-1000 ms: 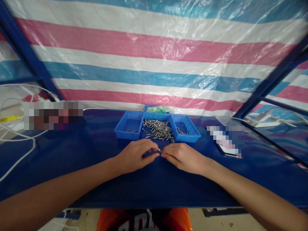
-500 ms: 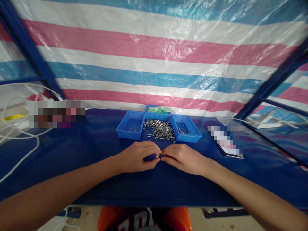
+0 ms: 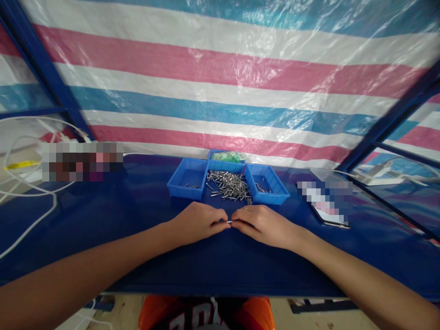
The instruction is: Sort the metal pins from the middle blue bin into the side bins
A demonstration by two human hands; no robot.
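Note:
My left hand [image 3: 197,222] and my right hand [image 3: 263,223] rest on the blue table [image 3: 137,220], fingertips meeting at the middle. Between them they pinch a small silver metal pin [image 3: 228,222], each hand closed on one end. Just beyond the hands lies a heap of similar silver pins [image 3: 228,186] on the table. A blue bin [image 3: 187,184] on the left holds a few pins, and a blue bin [image 3: 266,184] on the right holds a few more. A third blue bin [image 3: 225,157] behind holds green pieces.
White cables [image 3: 27,201] run over the table's left side. A flat device [image 3: 328,217] lies to the right of the bins. A striped tarp [image 3: 220,91] on a blue frame [image 3: 44,68] closes the back. The table's front edge is near my body.
My hands stay together at the table's middle. The left fingers, more curled half a second ago, now lie flatter, and the pin lies level between the fingertips.

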